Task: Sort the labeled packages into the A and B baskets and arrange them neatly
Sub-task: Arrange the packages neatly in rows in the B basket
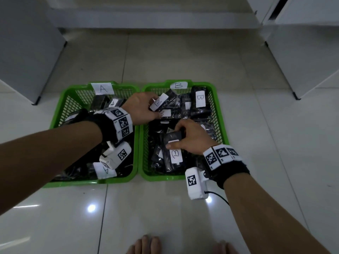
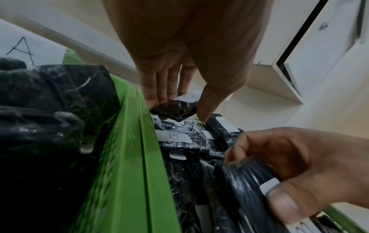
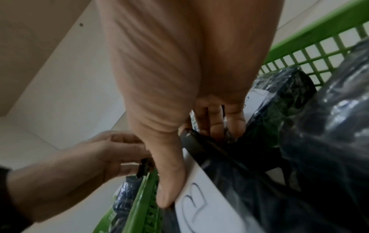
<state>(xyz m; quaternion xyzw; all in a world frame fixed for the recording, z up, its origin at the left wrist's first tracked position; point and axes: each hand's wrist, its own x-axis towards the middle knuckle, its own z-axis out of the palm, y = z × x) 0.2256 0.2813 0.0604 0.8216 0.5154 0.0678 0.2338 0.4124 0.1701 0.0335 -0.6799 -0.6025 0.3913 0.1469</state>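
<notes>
Two green baskets stand side by side on the floor: basket A (image 1: 88,182) on the left and basket B (image 1: 219,110) on the right, both holding several black wrapped packages with white labels. My left hand (image 1: 154,107) reaches across into basket B and pinches a small black package with a B label (image 1: 159,102), raised a little above the pile; thumb and fingers show on it (image 2: 173,110). My right hand (image 1: 176,136) is lower in basket B. Its fingers curl over a black package (image 1: 173,136), and the thumb lies just above a B label (image 3: 197,203).
White cabinets stand to the left (image 1: 27,61) and right (image 1: 302,61), with a low white ledge (image 1: 156,21) behind the baskets. The floor is glossy light tile (image 1: 165,217). My bare toes (image 1: 145,244) show at the bottom edge.
</notes>
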